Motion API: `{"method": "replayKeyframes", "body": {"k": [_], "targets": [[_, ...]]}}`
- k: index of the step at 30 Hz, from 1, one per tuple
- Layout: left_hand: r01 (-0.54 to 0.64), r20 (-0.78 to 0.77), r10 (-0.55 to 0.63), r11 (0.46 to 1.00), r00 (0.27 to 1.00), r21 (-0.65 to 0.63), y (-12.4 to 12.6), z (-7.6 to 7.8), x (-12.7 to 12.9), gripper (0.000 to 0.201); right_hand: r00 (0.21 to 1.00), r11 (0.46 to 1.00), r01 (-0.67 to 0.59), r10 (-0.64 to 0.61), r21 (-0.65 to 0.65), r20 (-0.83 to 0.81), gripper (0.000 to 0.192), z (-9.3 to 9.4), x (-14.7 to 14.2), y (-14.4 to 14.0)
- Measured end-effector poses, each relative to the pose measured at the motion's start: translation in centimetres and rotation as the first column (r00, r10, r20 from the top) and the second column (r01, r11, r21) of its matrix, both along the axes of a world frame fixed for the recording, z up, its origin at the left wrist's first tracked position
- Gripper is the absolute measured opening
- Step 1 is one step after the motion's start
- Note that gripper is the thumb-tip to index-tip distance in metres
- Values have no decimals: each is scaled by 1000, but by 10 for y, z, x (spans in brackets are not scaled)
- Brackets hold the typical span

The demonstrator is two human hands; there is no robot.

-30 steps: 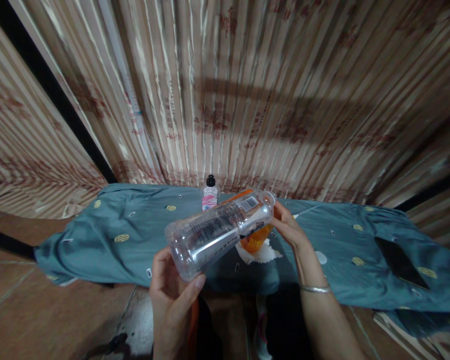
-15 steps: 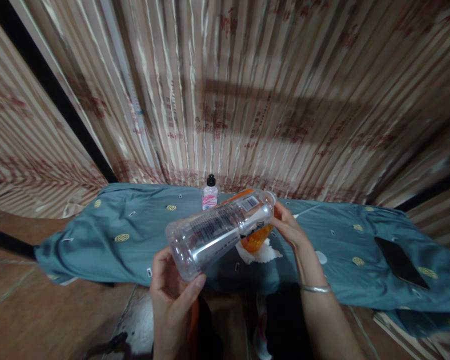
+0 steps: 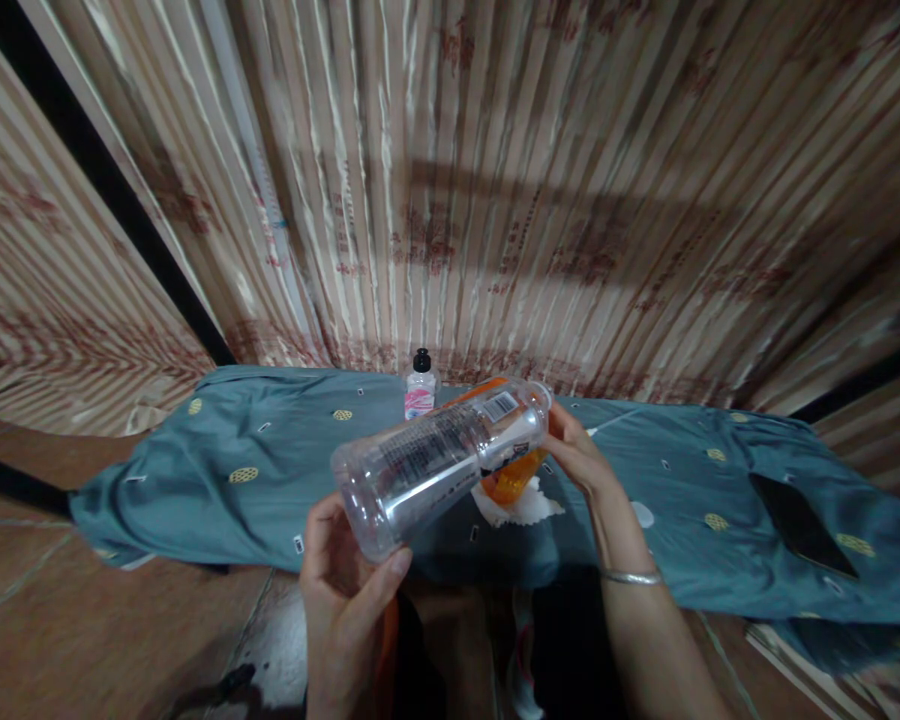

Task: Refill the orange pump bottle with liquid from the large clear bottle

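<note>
A clear plastic bottle (image 3: 435, 470) with a printed label is held tilted above the cloth-covered surface, its base toward the lower left and its neck toward the upper right. My left hand (image 3: 352, 590) grips the base end, thumb on the near side. Around the neck end are the fingers of my right hand (image 3: 574, 445), partly hidden by the bottle. Behind the bottle an orange object (image 3: 514, 480) shows in part, above a piece of white tissue (image 3: 529, 508). A small bottle with a black cap and pink label (image 3: 420, 390) stands upright just beyond.
The blue-green patterned cloth (image 3: 270, 450) covers a long, narrow surface. A dark phone (image 3: 802, 525) lies on its right side, and a white round thing (image 3: 643, 515) is beside my right wrist. Behind hangs a striped curtain (image 3: 450, 200), with dark poles (image 3: 105, 170) at the sides.
</note>
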State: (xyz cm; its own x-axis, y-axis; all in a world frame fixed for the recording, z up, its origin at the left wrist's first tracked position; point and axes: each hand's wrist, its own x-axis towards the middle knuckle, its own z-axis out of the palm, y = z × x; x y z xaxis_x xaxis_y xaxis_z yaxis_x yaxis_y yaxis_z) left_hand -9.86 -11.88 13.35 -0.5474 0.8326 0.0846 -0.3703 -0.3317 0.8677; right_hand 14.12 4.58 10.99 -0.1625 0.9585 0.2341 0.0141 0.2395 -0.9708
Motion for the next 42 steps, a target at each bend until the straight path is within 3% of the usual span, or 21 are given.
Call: {"method": "replayKeyframes", "body": {"k": [31,42], "targets": [[6,30,-7,1000,1000,21,1,2,1,48,999,1000,-26,25,-3,-45,63,-3,1,1],[20,-24,-19,999,1000,48,5,-8,-7,47,1000,1000,-14,13,-10,-25,65,-1,0,0]]}}
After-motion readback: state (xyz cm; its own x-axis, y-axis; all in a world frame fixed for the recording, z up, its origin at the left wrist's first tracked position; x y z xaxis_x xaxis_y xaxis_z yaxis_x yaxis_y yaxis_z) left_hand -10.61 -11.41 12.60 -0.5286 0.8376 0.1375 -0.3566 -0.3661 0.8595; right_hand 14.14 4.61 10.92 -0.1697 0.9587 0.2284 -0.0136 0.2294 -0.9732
